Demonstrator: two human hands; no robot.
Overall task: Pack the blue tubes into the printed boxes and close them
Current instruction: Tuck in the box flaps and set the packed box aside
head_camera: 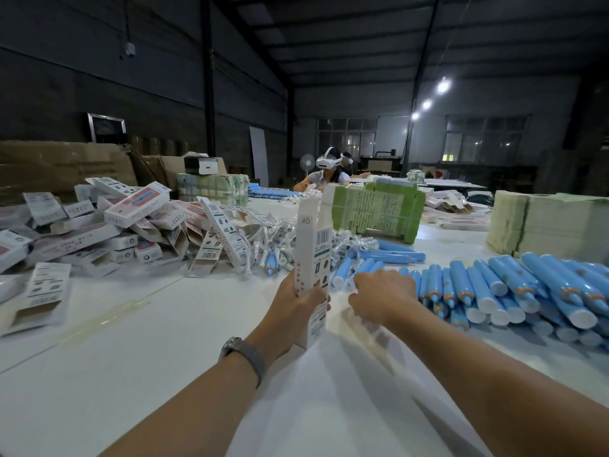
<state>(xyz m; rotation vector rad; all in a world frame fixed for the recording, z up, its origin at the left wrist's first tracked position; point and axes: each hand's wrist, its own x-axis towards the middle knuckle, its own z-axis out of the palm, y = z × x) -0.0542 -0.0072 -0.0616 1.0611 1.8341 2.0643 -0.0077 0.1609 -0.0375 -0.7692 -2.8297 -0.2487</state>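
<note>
The left hand [301, 300] grips a printed box [311, 255] near its lower half, fingers curled round it; the box stands upright just clear of the table [184, 341], its top flap open, a barcode on the side facing the camera; a watch [245, 354] sits on that wrist. The right hand [379, 296] reaches out at about 1 o'clock from the box, palm down, fingers bent at the near edge of the tubes [514, 288]; whether it has hold of one I cannot tell, since the fingertips are hidden and something blurred lies under the wrist. The blue tubes lie in a stacked row from 1 to 3 o'clock, white caps mostly toward the camera; a few more [392, 253] lie loose at 12 o'clock behind the hand. At 9 to 11 o'clock a heap of boxes [131, 222] spreads over the table, some with open flaps; clear wrapped packets [270, 239] sit between that heap and the held box. Bundles of green sheets [379, 211] stand at 12 o'clock, paler bundles [547, 225] at 2 o'clock; two people wearing headsets [326, 173] sit far back at the table.
</note>
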